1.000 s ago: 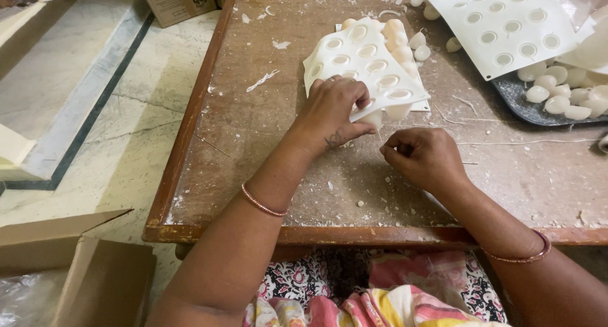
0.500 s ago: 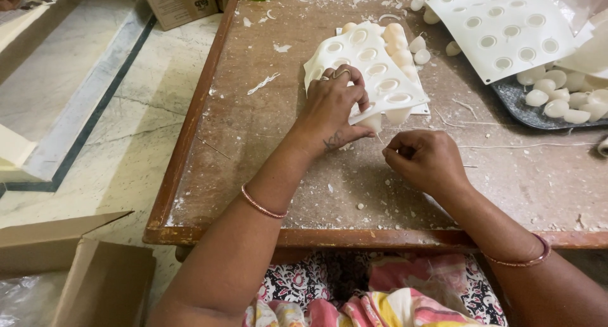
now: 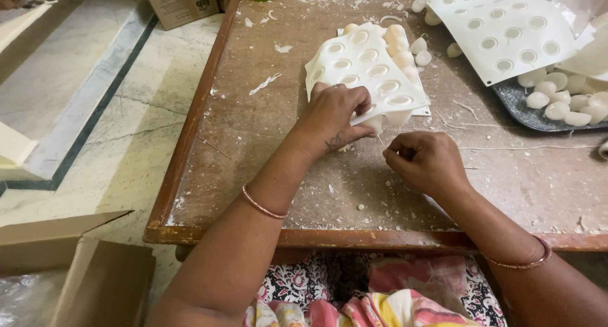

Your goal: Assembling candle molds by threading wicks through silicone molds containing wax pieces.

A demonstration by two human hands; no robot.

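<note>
My left hand [image 3: 334, 115] presses down on the near edge of the white mould [image 3: 364, 70], fingers curled over its rim, on the desk [image 3: 253, 149]. Just right of it, my right hand [image 3: 425, 161] is pinched shut on a thin string [image 3: 506, 147] running off rightward. Beyond that hand, a dark tray [image 3: 525, 108] holds white pieces [image 3: 557, 99].

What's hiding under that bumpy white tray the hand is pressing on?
Under the white mould tray, pale rounded lumps poke out below its near edge, beside the left hand. A flat white sheet corner shows too. The tray covers the rest.
</note>
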